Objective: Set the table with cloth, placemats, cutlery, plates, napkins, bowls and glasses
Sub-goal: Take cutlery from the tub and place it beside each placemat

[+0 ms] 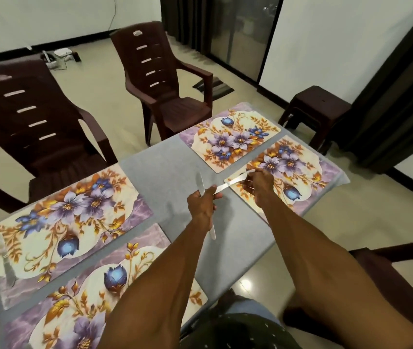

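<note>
Cutlery step in hand: cloth (pixel 165 172) and four placemats down, no plates yet. Left hand (pixel 201 206) has its fingers curled round a bundle of knives (pixel 206 210) above the surface; right hand (pixel 259 183) pinches one knife (pixel 238 179) over the near-right placemat (pixel 308 177). Next, probably: lay it flat along that mat's edge.

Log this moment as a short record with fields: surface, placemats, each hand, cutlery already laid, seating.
surface: table under a grey cloth
placemats: four floral placemats, two per side
left hand: left hand grips cutlery, apparently knives
right hand: right hand pinches one knife over the near right placemat
cutlery laid: one piece on the far left placemat's edge
seating: two brown chairs, one stool
</note>
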